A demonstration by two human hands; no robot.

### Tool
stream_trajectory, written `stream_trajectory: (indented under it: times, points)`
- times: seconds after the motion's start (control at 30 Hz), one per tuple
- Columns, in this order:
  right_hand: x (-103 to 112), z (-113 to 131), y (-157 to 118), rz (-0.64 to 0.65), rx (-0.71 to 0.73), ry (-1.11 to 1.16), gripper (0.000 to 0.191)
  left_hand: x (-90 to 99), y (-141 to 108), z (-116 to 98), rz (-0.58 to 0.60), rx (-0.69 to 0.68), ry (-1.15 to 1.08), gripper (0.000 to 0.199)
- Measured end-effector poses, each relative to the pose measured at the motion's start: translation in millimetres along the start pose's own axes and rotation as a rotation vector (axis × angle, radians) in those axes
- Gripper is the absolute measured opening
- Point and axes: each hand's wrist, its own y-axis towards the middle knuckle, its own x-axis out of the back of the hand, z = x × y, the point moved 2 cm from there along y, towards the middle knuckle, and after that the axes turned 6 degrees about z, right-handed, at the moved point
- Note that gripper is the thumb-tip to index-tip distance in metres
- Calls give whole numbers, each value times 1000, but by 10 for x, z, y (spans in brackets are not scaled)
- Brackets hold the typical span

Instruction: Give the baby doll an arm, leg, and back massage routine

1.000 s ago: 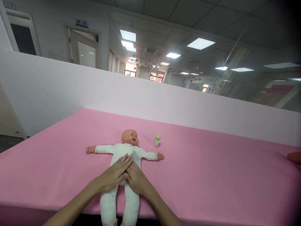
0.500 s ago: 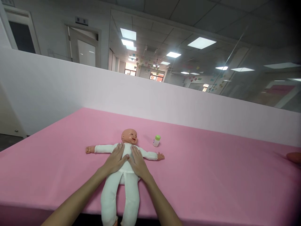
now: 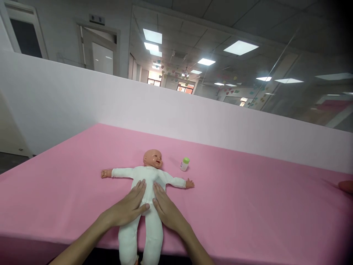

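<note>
Pink-covered tabletop (image 3: 226, 206): L hand (image 3: 125, 206) and R hand (image 3: 167, 209) slid further apart vs. a sec ago, both open, flat on belly of baby doll (image 3: 149, 180), nothing gripped.

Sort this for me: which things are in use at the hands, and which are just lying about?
In use:
- left hand
- right hand
- white-suited baby doll, under both flat palms

Lying about:
- small bottle with a green cap, beside the doll's head
- pink-covered table
- another hand, blurred at the right edge
</note>
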Motion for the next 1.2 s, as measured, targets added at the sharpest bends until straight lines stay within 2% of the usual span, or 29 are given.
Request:
stream_trajectory:
  times: [0.07, 0.13, 0.23, 0.37, 0.53, 0.67, 0.8, 0.97, 1.1, 1.2]
  points:
    - [4, 45, 106, 16, 75, -39, 62, -53, 111, -76, -31, -47, -7, 88]
    - [7, 40, 253, -3, 88, -67, 65, -73, 269, -118, -109, -66, 13, 91]
    - [18, -39, 486, -54, 42, -103, 68, -45, 510, -109, -199, -36, 57, 91]
    - [41, -239, 688, -138, -34, -105, 66, 47, 735, -1, -214, 15, 72, 86]
    - [60, -580, 673, -268, -146, -35, 73, 131, 856, 280, -298, 67, 57, 92]
    - [74, -704, 515, -280, -181, 4, 75, 143, 755, 453, -301, 126, -18, 98]
    - [93, -562, 278, -195, -200, 79, 77, 116, 424, 404, -190, 189, -123, 101]
    - [82, -227, 0, -95, -130, 113, 68, 49, 54, 114, -82, 138, -80, 93]
    - [39, -16, 62, -26, 21, 37, 61, -54, 106, -139, -20, 19, 11, 89]
    - [20, 38, 282, -23, 96, -18, 62, -103, 310, -216, -79, -24, 98, 92]
